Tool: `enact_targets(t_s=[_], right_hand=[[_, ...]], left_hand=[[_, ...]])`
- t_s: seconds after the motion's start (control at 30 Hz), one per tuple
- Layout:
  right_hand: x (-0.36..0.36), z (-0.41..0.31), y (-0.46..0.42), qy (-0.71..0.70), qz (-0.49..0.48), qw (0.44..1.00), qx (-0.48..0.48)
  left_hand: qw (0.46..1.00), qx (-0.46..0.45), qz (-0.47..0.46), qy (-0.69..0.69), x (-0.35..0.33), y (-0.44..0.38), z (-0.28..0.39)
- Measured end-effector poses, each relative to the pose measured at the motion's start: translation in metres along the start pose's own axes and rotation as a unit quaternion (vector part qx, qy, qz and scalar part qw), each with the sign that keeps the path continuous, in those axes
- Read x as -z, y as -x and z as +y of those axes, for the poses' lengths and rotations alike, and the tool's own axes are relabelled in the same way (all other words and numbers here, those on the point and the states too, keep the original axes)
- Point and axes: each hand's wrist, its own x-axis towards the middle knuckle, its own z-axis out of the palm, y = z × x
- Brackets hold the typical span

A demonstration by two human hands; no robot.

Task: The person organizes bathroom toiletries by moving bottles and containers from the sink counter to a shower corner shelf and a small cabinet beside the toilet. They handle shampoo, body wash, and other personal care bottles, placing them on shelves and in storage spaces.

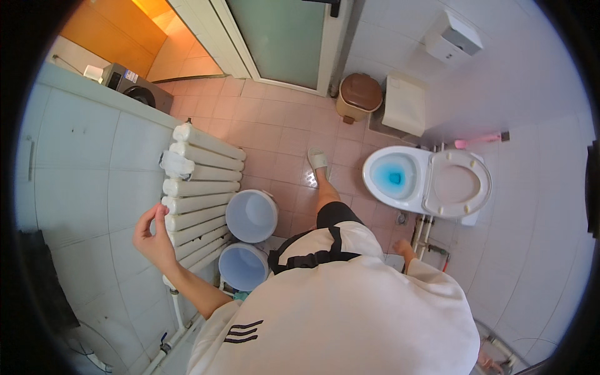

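My left hand [154, 234] is raised at the left, over the end of a white column radiator [206, 204]. Its thumb and fingertips meet, and nothing shows between them. Low beside my body, my right hand [401, 246] is small in view and partly hidden by the sleeve; whether it holds anything cannot be told. To its upper right is a white toilet [375, 197], with blue water in the bowl and its seat raised. Two pale blue buckets [252, 216] [243, 267] stand between the radiator and my body. A folded white cloth or bag [177, 165] hangs on the radiator.
A brown-lidded bin [361, 91] stands near the frosted glass door [286, 42]. A pink brush [478, 139] is by the wall behind the toilet. Pipes [424, 234] run along the right wall. A washing machine [140, 89] is visible beyond the partition at the upper left.
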Motion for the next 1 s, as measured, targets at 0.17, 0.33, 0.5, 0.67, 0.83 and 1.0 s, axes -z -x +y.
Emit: enact_targets(t_s=[0.17,0.33,0.5,0.67,0.83,1.0], right_hand=[[0.238,-0.032,-0.092,-0.307,0.183,0.934,0.006],[0.469,-0.095,-0.177,-0.282,0.287,0.908,0.119],[0.651,-0.191,-0.178,-0.293,0.286,0.886,0.216],[0.712,-0.254,-0.206,-0.205,0.237,0.909,0.275],[0.673,-0.268,-0.293,-0.265,0.195,0.906,0.267],[0.726,-0.300,-0.286,-0.094,0.029,0.974,0.202]], left_hand=[[0.994,0.026,0.100,-0.034,-0.029,-0.063,0.030],[0.996,0.054,0.073,-0.025,-0.092,-0.148,0.046],[0.998,0.024,0.012,-0.055,-0.188,-0.195,-0.002],[0.985,0.071,-0.080,-0.135,-0.228,-0.221,-0.034],[0.981,0.084,-0.091,-0.147,-0.255,-0.285,-0.092],[0.987,0.103,-0.083,-0.091,-0.267,-0.389,-0.108]])
